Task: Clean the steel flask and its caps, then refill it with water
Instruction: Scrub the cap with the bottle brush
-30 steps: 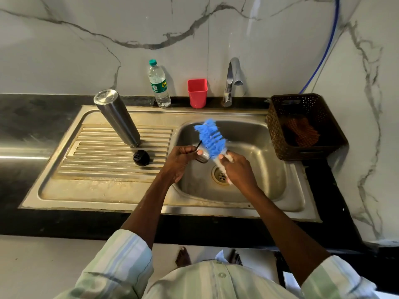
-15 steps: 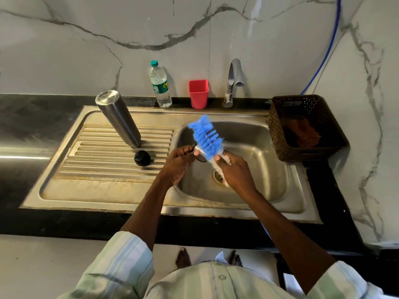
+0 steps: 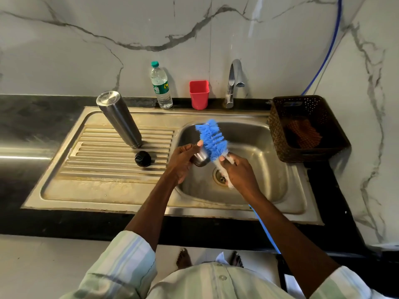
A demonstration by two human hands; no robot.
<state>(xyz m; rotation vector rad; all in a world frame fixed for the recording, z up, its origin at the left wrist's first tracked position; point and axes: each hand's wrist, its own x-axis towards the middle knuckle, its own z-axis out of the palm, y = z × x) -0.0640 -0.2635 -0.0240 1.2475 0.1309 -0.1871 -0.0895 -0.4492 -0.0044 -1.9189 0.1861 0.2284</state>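
Note:
The steel flask [image 3: 119,119] stands upside down and tilted on the ribbed drainboard [image 3: 92,160], left of the sink basin [image 3: 267,169]. A black inner cap [image 3: 143,158] lies on the ribs just in front of it. Over the basin, my left hand [image 3: 182,161] grips the small steel outer cap [image 3: 201,159]. My right hand [image 3: 239,171] holds the white handle of a blue bottle brush [image 3: 212,140], whose bristles lie against the steel cap and point up and away.
Behind the sink stand a clear water bottle [image 3: 160,87], a red cup [image 3: 199,94] and the tap [image 3: 233,83], which is not running. A brown basket [image 3: 306,128] with a cloth inside sits at the right. A blue hose [image 3: 323,52] runs down the wall.
The brush has shifted slightly along the steel cap between my hands. The cap now shows more below my left fingers. Flask and black cap have not moved.

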